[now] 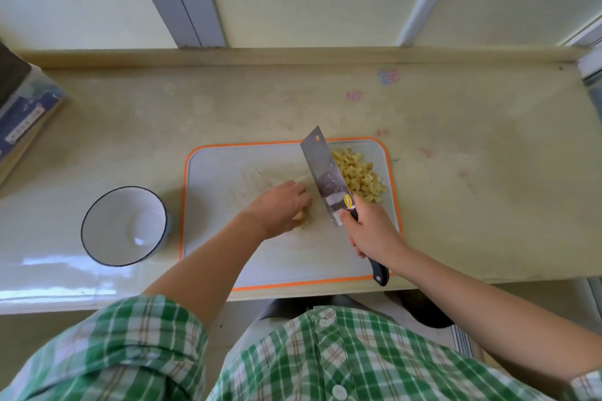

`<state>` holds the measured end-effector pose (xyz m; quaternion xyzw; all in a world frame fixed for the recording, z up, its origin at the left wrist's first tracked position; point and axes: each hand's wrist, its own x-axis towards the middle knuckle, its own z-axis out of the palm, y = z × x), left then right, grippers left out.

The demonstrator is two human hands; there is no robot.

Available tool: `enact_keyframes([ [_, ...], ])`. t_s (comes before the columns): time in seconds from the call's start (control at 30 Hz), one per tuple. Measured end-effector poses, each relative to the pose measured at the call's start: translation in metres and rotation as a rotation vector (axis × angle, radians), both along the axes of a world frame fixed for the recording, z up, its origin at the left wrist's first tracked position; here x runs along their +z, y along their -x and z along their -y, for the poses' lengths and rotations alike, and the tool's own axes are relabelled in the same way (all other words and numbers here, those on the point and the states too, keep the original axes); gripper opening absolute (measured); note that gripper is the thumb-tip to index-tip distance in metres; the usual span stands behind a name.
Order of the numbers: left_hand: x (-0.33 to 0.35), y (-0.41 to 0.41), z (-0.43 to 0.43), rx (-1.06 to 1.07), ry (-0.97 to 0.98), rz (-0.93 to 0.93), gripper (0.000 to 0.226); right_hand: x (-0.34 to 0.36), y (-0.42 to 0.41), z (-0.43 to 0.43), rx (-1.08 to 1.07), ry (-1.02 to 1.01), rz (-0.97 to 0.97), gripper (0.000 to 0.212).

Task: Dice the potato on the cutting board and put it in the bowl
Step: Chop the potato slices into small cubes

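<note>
A white cutting board (228, 238) with an orange rim lies on the counter. A heap of diced potato (360, 177) sits at its far right corner. My left hand (280, 207) presses down on a small remaining potato piece (303, 218) near the board's middle, mostly hidden under the fingers. My right hand (371, 231) grips the dark handle of a cleaver (324, 176), whose broad blade stands between the left hand and the diced heap. A white bowl (97, 244) with a dark rim stands empty just left of the board.
The pale counter (456, 205) runs to a raised back edge under a window. A box-like item (26, 107) sits at the far left. The counter's front edge lies just below the board.
</note>
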<state>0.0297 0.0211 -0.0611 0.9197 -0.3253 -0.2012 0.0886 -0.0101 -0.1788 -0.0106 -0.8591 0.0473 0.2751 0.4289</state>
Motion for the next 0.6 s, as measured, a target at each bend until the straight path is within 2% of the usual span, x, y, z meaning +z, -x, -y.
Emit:
enact_keyframes([
  [0.3,-0.002,0.023,-0.001,0.176,-0.049,0.014,0.031,-0.003,0.000,0.003,0.024,0.001,-0.011,0.021],
  [0.6,-0.003,0.066,0.022,0.703,0.006,0.053,0.030,-0.002,-0.001,-0.007,0.127,0.014,-0.002,0.024],
])
